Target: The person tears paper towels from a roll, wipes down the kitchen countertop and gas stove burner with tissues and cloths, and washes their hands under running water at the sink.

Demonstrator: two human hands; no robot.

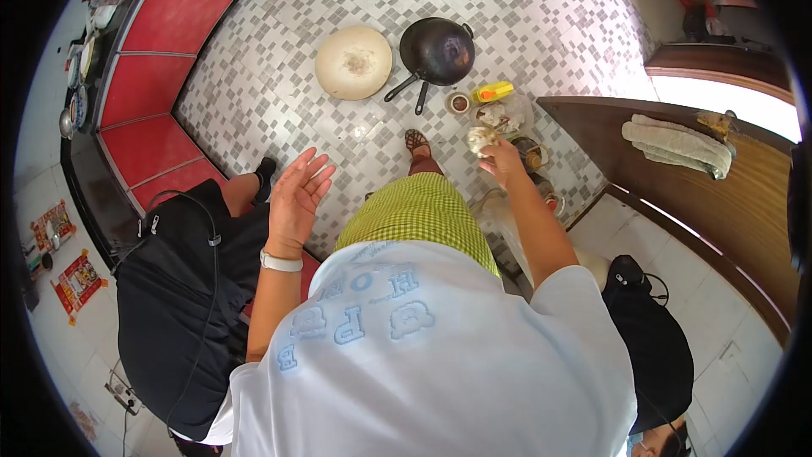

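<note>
My right hand [503, 162] is closed on a small whitish crumpled bundle [481, 140]; I cannot make out whether it is a bag or a cloth. Just beyond it, on the tiled floor, lie a clear plastic bag [512, 110], a yellow bottle or pack [492, 91] and a small jar [458, 103] with dark reddish contents. A dark round container [528, 152] stands beside the hand, partly hidden. Held up over the floor, my left hand [294, 203] has its fingers apart and nothing in it.
A black wok [440, 46] and a pale round pan or lid [353, 63] lie ahead on the floor. Red cabinets [156, 97] run along the left. A person in black [186, 288] is close on my left. A wooden door [677, 178] with a towel stands at right.
</note>
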